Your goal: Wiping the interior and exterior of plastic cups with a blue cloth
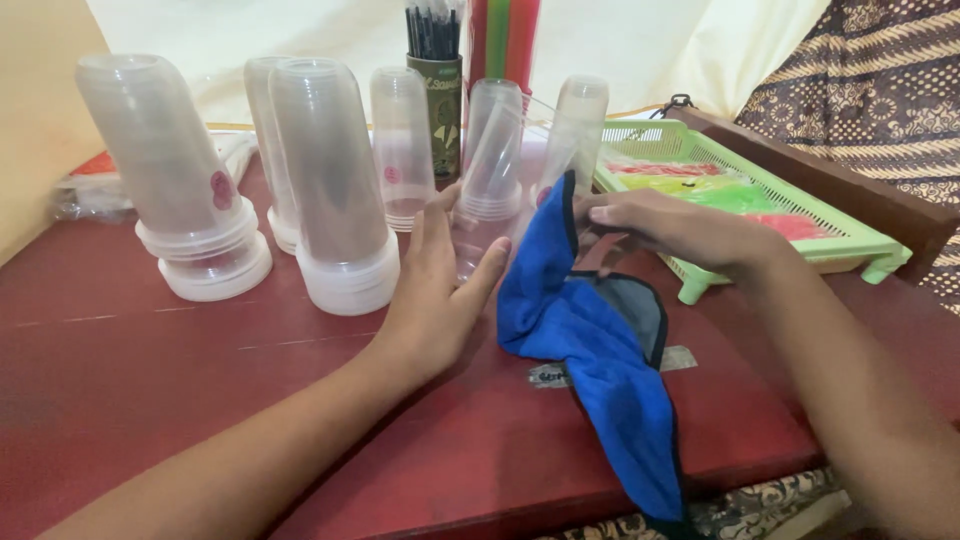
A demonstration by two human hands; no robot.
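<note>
My left hand wraps around the base of a stack of clear plastic cups that stands upside down on the dark red table. My right hand pinches the upper edge of a blue cloth with black trim, lifting it beside the cups. The cloth's lower end drapes over the table's near edge.
Several more upside-down cup stacks stand at the left and back. A can of black straws and coloured tubes sit behind. A light green slotted tray with coloured packets lies at the right, next to a brown wooden edge.
</note>
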